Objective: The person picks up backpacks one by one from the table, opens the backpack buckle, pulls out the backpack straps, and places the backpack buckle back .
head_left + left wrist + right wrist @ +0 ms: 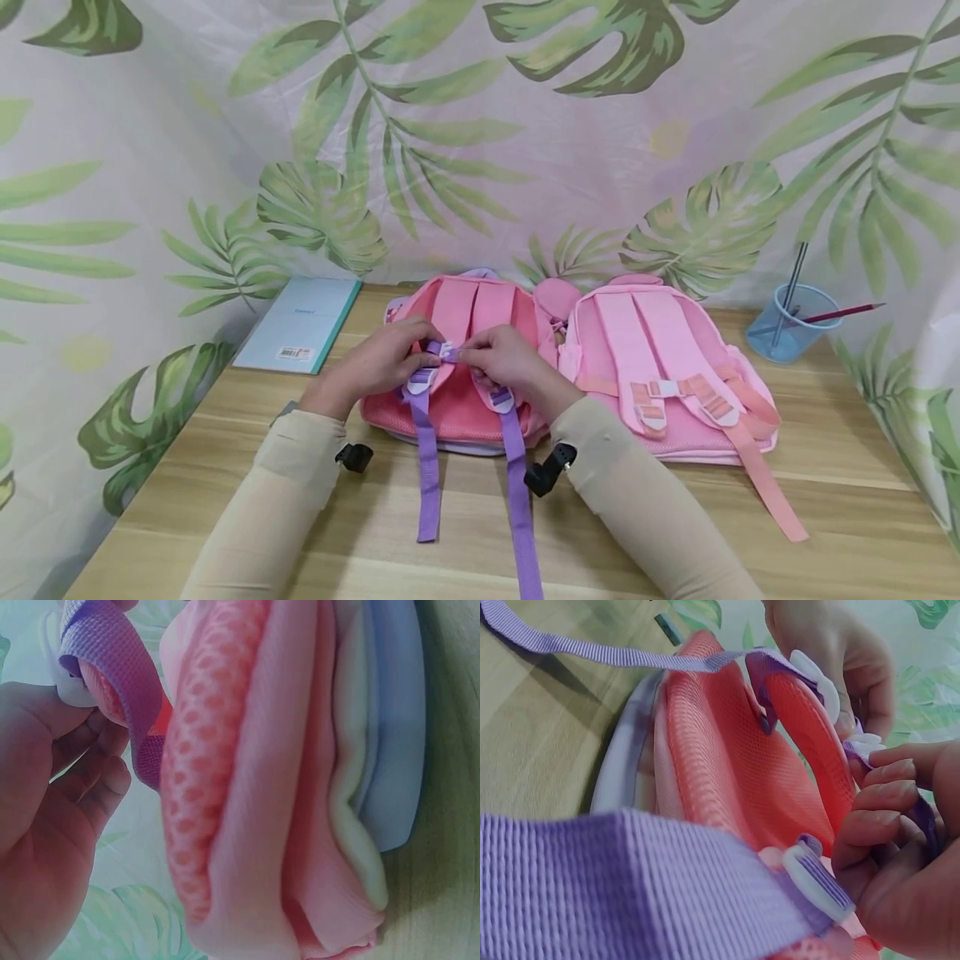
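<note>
A coral-pink backpack lies with its shoulder straps facing up in the head view. Over those straps, the left hand and right hand meet at a small white buckle on a purple chest strap. The left hand grips the buckle's left side, while the right hand pinches the purple webbing at its right; the fingers partly hide the buckle. White strap adjusters sit below the hands on both shoulder straps. From them, a left purple strap and a longer right one trail onto the table.
To the right lies a lighter pink backpack, its white chest buckle joined. A round pink pouch is between the bags. A blue cup with pencils stands far right, and a light-blue notebook lies back left.
</note>
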Demonstrator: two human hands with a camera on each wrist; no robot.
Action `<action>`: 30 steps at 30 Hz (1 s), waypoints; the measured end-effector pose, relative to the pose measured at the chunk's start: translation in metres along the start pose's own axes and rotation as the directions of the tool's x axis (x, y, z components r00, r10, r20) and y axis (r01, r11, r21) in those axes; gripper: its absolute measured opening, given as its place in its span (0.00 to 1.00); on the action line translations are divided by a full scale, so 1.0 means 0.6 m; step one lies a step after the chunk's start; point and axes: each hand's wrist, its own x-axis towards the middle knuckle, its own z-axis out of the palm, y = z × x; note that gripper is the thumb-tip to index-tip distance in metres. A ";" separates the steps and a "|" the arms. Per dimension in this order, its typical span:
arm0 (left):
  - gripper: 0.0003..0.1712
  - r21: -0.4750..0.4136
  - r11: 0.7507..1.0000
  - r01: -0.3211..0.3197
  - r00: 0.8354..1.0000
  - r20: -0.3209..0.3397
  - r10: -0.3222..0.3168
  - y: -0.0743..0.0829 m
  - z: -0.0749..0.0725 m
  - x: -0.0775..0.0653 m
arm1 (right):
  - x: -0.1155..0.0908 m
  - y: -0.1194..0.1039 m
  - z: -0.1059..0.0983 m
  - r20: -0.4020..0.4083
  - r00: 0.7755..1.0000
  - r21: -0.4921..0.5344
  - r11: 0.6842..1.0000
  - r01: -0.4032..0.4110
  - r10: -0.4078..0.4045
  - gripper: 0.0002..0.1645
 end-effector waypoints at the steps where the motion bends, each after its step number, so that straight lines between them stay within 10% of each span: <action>1: 0.11 -0.001 1.000 0.001 1.000 0.002 -0.001 0.000 0.000 0.000 | 0.000 0.000 0.001 0.001 1.000 0.003 1.000 0.003 -0.003 0.12; 20: 0.12 0.020 1.000 -0.003 1.000 0.018 0.003 0.001 0.002 0.004 | 0.003 -0.001 0.006 0.000 1.000 0.044 0.999 -0.031 0.031 0.26; 30: 0.14 0.038 0.999 -0.029 0.998 0.055 0.027 0.000 0.002 0.010 | 0.005 0.000 0.013 0.025 0.997 0.103 0.992 -0.069 0.067 0.15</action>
